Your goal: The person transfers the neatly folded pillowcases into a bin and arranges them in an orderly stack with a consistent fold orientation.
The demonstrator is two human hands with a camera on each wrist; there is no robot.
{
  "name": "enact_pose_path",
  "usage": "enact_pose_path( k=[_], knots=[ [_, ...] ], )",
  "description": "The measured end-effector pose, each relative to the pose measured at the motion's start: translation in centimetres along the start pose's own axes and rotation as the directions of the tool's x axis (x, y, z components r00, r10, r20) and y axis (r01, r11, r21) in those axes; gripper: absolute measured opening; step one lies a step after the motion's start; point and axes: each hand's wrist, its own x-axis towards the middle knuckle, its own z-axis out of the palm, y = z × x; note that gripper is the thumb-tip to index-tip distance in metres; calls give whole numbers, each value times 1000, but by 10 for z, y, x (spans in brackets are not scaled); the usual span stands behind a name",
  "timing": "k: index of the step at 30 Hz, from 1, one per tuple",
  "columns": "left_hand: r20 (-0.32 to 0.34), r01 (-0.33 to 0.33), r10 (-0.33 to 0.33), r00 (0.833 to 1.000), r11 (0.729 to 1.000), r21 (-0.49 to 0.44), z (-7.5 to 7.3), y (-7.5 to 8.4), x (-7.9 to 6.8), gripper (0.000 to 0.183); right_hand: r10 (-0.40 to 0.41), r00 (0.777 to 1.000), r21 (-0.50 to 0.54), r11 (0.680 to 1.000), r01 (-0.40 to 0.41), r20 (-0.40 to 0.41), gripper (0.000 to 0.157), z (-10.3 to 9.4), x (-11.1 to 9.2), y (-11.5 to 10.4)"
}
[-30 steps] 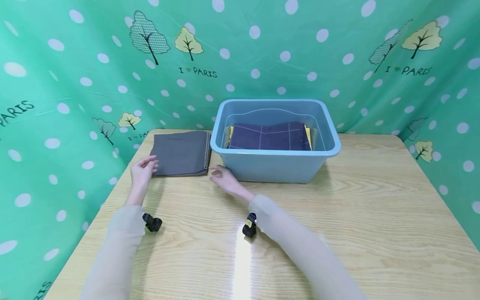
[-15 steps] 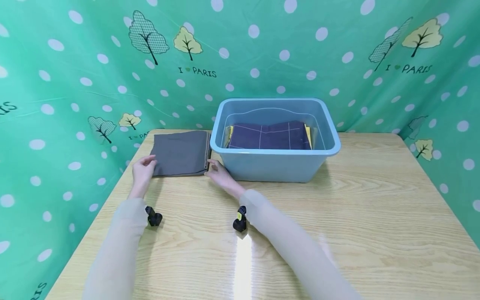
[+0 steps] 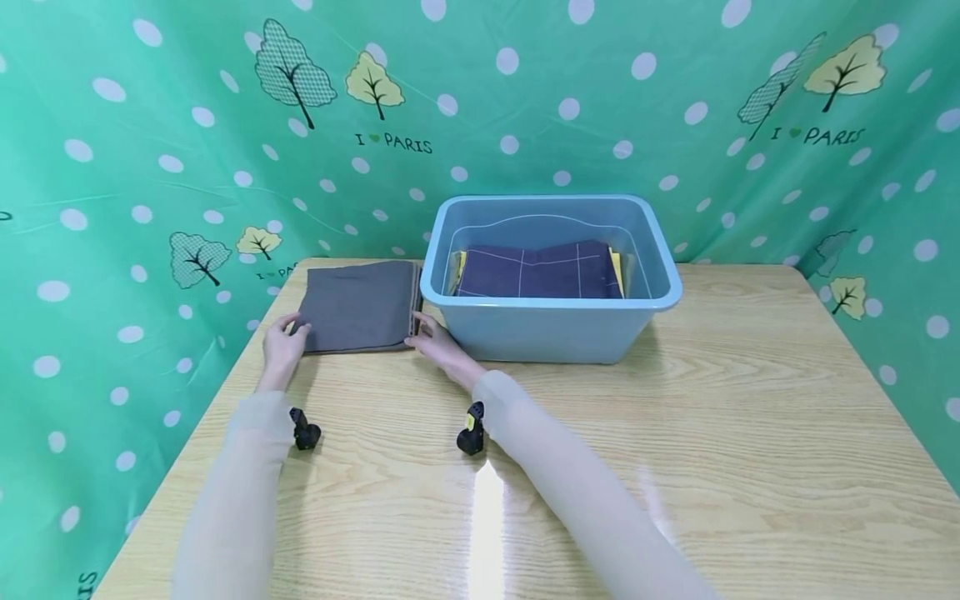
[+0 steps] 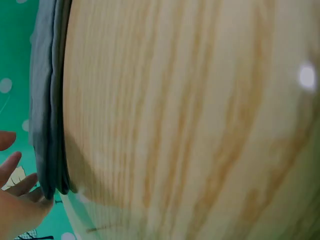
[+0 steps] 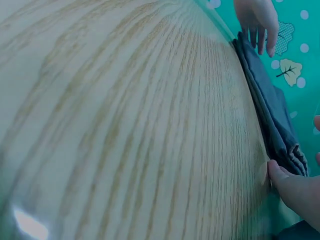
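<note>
A dark grey folded cloth lies in layers at the back left of the table. My left hand is at its left end, with fingertips against the edge; in the left wrist view the fingers are spread beside the folded layers. At the front right corner is my right hand. Its thumb touches the lower edge of the cloth in the right wrist view, while its other fingers are mostly out of frame. Neither hand is visibly curled round the cloth, which rests flat.
Just right of the cloth stands a blue plastic tub, close to my right hand. Inside it lies a folded navy cloth with white lines, with yellow showing at both sides. A green dotted curtain hangs behind the wooden table.
My right hand has moved slightly left and onto the cloth's front right corner. My left hand has come in against the left edge. The cloth and tub have stayed put.
</note>
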Motion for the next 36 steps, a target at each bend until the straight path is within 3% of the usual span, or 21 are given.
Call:
enact_pose_path(
  k=[3, 9, 16, 22, 30, 33, 35, 36],
  knots=[
    [43, 3, -5, 999, 999, 47, -1, -3, 2, 46, 16, 999, 20, 1000, -17, 33, 58, 0, -9, -10],
    [92, 5, -14, 996, 995, 103, -2, -6, 3, 44, 12, 1000, 30, 999, -12, 11, 55, 3, -4, -3],
    [70, 29, -38, 997, 991, 130, 2, -5, 1, 40, 29, 999, -2, 1000, -29, -43, 50, 6, 14, 15],
    [16, 29, -32, 999, 993, 118, -1, -4, -4, 36, 36, 998, -14, 999, -37, -61, 45, 9, 4, 4],
    [-61, 35, -27, 998, 991, 132, -8, -11, -5, 30, -83, 979, -17, 997, 81, -189, 38, 14, 32, 40],
    [-30, 47, -44, 999, 993, 108, -13, -15, -5, 31, -59, 968, -21, 998, 55, -244, 33, 17, 27, 35],
    [6, 61, -62, 998, 995, 81, -17, -18, -6, 32, -12, 959, -58, 998, -5, -283, 29, 22, 14, 22],
    [25, 69, -70, 997, 996, 63, -19, -20, -6, 34, -27, 953, -87, 996, 0, -301, 28, 24, 12, 21]
  ],
)
